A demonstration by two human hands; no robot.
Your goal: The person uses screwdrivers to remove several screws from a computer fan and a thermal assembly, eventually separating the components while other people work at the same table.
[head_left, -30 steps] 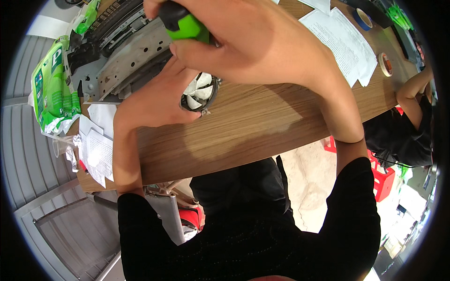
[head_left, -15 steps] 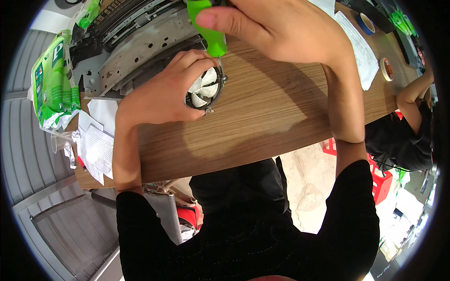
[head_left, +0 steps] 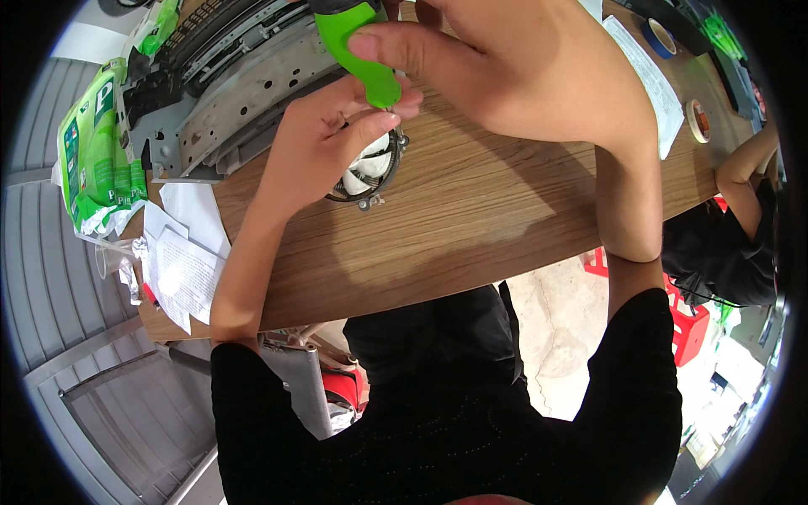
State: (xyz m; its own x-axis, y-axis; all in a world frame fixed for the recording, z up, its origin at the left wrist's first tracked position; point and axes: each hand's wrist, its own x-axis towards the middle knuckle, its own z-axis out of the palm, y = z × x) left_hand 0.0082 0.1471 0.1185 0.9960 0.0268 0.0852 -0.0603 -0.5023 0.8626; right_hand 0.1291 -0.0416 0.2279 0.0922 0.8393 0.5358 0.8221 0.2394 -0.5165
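A green-and-black screwdriver (head_left: 345, 42) is in my right hand (head_left: 497, 76), its green neck pointing down toward the table. Beneath its tip is a small round cooling fan (head_left: 370, 172) with white blades and a dark frame with metal lugs, lying on the table. My left hand (head_left: 324, 147) reaches over the fan. Its thumb and fingers close around the thin shaft just under the green handle; they hide the tip and any screw there.
A large opened metal machine chassis (head_left: 252, 93) stands behind my left hand. At the left are a green plastic bag (head_left: 97, 151) and loose papers (head_left: 181, 269). More paper (head_left: 648, 84), blue tape (head_left: 658, 38) and a tape roll (head_left: 697, 122) lie right. Another person (head_left: 724, 244) sits far right.
My left hand has left the fan's rim and risen to the screwdriver's shaft, its thumb now beside it. The screwdriver has shifted slightly left and tilted.
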